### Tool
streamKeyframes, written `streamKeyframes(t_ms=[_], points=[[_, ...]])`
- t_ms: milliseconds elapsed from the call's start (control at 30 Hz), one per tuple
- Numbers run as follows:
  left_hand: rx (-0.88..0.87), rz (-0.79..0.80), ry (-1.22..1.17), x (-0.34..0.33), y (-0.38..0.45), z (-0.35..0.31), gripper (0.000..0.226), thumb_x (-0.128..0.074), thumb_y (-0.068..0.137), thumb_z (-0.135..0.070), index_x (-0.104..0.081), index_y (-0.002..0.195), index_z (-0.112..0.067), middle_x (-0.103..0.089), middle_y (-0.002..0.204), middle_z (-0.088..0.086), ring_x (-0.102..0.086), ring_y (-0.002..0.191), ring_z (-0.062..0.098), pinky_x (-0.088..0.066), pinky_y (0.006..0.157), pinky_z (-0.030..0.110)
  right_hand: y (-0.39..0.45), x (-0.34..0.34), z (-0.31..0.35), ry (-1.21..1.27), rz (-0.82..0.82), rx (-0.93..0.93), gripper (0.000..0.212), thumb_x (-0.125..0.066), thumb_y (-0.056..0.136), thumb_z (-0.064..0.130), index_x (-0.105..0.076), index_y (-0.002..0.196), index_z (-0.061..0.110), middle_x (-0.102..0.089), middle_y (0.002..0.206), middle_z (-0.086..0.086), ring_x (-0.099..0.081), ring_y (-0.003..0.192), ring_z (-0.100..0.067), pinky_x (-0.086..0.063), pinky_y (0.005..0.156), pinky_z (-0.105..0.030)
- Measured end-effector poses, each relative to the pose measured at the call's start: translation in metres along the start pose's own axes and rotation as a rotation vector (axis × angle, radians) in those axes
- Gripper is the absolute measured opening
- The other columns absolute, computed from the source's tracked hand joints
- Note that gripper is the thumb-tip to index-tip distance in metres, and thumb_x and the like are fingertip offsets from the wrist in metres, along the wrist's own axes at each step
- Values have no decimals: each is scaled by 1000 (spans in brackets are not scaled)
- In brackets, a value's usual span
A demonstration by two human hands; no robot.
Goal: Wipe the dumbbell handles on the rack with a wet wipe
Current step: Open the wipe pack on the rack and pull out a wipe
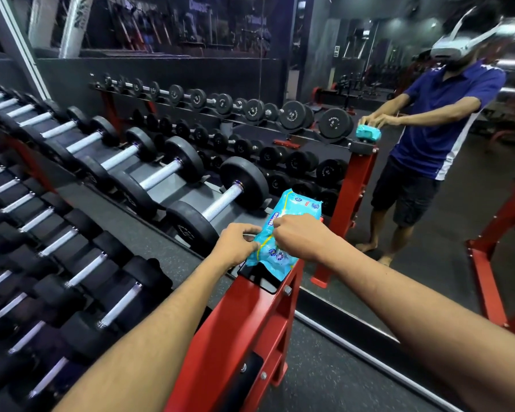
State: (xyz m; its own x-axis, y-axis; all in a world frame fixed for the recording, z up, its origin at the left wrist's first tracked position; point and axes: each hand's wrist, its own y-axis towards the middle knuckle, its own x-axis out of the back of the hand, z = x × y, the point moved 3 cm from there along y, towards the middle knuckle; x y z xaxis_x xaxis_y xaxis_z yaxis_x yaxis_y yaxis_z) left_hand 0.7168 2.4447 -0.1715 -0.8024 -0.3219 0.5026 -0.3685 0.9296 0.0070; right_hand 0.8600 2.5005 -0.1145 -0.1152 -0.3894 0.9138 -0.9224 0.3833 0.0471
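Note:
A light-blue wet wipe pack point(298, 209) lies on the right end of the top shelf of the red rack point(250, 316). My left hand point(235, 246) grips the pack's near left edge. My right hand point(298, 237) rests on top of the pack with its fingers pinched at the middle, hiding the opening. No loose wipe is visible. The nearest dumbbell point(220, 200), black with a silver knurled handle, lies just left of the pack. More dumbbells point(116, 157) run along the shelf to the far left.
A lower shelf of dumbbells point(81, 272) fills the left foreground. A wall mirror point(369, 173) stands directly behind the rack and reflects the rack and a person in a blue shirt. Dark rubber floor point(324, 367) lies to the right of the rack's end.

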Motion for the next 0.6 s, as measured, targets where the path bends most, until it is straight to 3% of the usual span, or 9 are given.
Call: streamKeyframes(t_ms=[100, 167, 300, 367, 467, 600], points=[[-12, -3, 1, -3, 0, -3, 36, -72, 83, 1, -71, 117, -10, -72, 99, -3, -70, 98, 16, -56, 93, 38, -4, 0, 0, -61, -30, 54, 17, -48, 94, 14, -63, 101, 11, -57, 106, -4, -57, 104, -25, -33, 55, -36], [-28, -8, 2, -5, -1, -6, 37, -75, 85, -8, -68, 121, -10, -72, 110, -1, -68, 100, 17, -54, 95, 35, -4, -2, -1, -35, -45, 34, 16, -49, 94, 14, -60, 105, 10, -56, 110, -4, -54, 106, -25, -36, 57, -37], [-72, -2, 36, -8, -2, -13, 40, -77, 85, -15, -66, 123, -11, -71, 114, -1, -65, 94, 11, -51, 84, 21, -6, -12, -11, 158, -79, -113, 17, -52, 96, 27, -55, 104, 12, -55, 110, -4, -54, 104, -26, -48, 67, -40], [-85, -10, 68, -9, -2, -14, 43, -78, 83, -16, -66, 124, -14, -70, 114, -2, -63, 93, 9, -48, 76, 12, -7, -14, -17, 318, -97, -196, 17, -49, 98, 30, -55, 100, 13, -59, 108, -5, -56, 101, -26, -46, 74, -37], [-80, -13, 76, -11, 1, -13, 46, -80, 81, -16, -65, 124, -17, -69, 108, -4, -61, 86, 5, -42, 63, 2, -8, -15, -25, 518, -109, -299, 13, -49, 98, 25, -49, 88, 17, -57, 95, -3, -53, 86, -23, -33, 69, -30], [-81, -5, 95, -12, 6, -13, 50, -82, 77, -16, -65, 124, -19, -69, 104, -2, -59, 78, 1, -45, 69, 9, -5, -18, -36, 701, -156, -405, 26, -51, 93, 17, -41, 69, 19, -52, 73, -1, -49, 71, -24, -37, 63, -34]])
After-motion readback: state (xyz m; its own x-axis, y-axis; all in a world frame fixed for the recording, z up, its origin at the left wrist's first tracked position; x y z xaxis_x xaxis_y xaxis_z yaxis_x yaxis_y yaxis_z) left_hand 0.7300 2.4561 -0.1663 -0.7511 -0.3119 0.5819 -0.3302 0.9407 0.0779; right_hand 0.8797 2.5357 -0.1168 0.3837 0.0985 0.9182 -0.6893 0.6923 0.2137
